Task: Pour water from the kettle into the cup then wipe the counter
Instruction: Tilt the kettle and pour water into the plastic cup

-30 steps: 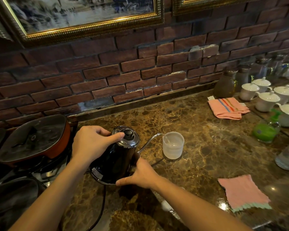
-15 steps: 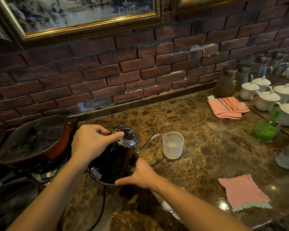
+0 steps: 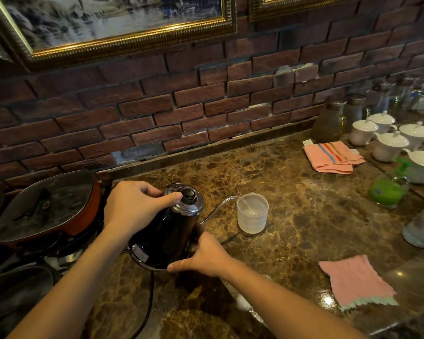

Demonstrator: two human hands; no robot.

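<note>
Pouring right now: black glossy kettle [image 3: 164,237] with a chrome lid, tilted toward the right, thin gooseneck spout hanging over the rim of the cup [image 3: 252,213]. Left hand [image 3: 135,206] wrapped round the handle side, thumb pressed on the lid by the knob, fingers [image 3: 146,189] clamped on the kettle. Right hand [image 3: 203,256] cupped against the lower body near the base, fingers mostly hidden behind it, thumb stretched along the bottom edge, so gripping the kettle too. Cup: frosted translucent plastic, round, slightly tapered, standing upright on the desk [image 3: 291,216] just right of the kettle, thin stream dropping in, a bit of water pooled at the bottom.

Compared with a second ago, pretty much the same pose, both hands kept in place, pour ongoing, only a slightly steeper tilt maybe.

Desk surface: polished brown marble, veiny, shiny with glare spots. Pink cloth [image 3: 356,282] with a mint scalloped edge lying flat near the front right, well apart from the cup. Striped folded towel [image 3: 333,156] further back by the brick wall [image 3: 206,99]. Lots of bare marble between cup and cloth. Left side crowded: red pan [image 3: 47,206] with a glass lid right beside the left hand. Black cord [image 3: 148,304] trailing from the kettle toward the front edge. White lidded cups [image 3: 389,145] and a green bottle [image 3: 389,189] along the right edge.
</note>
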